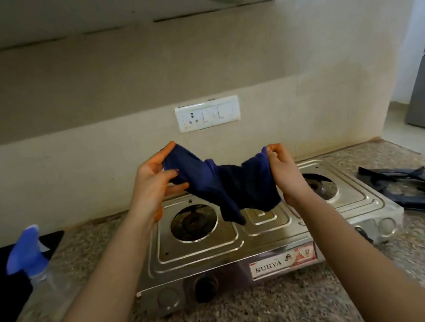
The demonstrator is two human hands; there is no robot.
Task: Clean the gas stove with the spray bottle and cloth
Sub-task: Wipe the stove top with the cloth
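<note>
a: where is the cloth?
b: stretched above the gas stove, long axis 9 to 3 o'clock, slack middle hanging toward 6.
a: hands?
b: left hand and right hand each pinch an end. spray bottle at 8 o'clock.

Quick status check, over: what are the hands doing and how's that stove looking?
Left hand and right hand both gripping blue cloth, stretched above stove. Spray bottle standing on counter, left. Pan supports off, lying right.
</note>
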